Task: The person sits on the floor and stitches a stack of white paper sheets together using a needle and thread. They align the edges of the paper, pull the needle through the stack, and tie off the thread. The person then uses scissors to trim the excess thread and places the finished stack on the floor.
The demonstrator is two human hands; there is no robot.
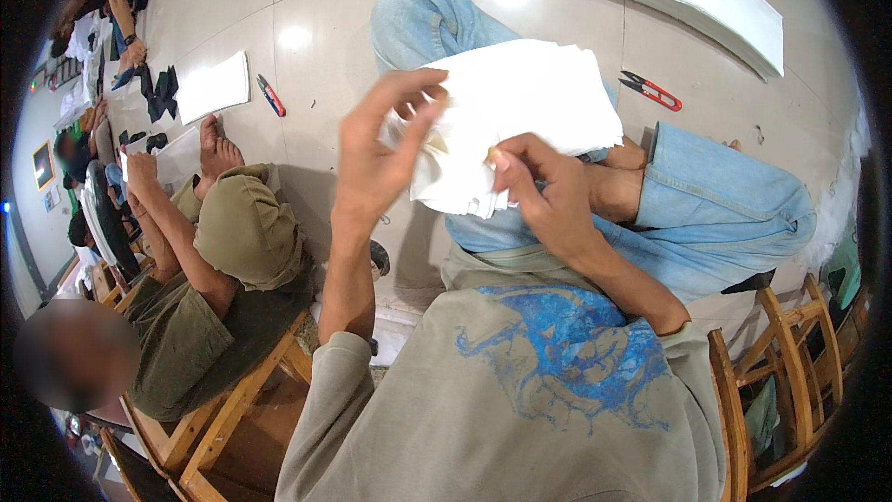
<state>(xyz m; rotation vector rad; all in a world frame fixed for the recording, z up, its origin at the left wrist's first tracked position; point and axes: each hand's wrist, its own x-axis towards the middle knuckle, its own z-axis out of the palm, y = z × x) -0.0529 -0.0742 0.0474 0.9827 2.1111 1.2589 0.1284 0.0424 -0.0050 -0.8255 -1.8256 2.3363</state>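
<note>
a person sits cross-legged on the tiled floor [325,0] in light blue jeans [725,177] and a grey-olive shirt [400,409] with a blue print on it. a stack of white sheets [539,84] lies across the lap, its layers slightly fanned at the edges; whether they are cloth or paper cannot be told. the left hand [373,144] is raised at the stack's left side, fingers curled and thumb bent toward them with a gap between; it cannot be told whether anything thin is in its fingertips. the right hand [556,195] is at the near part of the stack, thumb and forefinger drawn close together over the sheets, though whether they pinch a layer is unclear. a yellowish patch [437,141] shows on the sheets between the hands. on the floor, red-handled snips [662,95] lie to the right of the stack, and a second red cutter [271,96] lies to the left, just beside a smaller white pile [214,86]. a long white stack [664,0] rests at the upper right. at the left sits a co-worker [181,344] in olive clothes, and wooden chair frames [780,381] stand at the right
</note>
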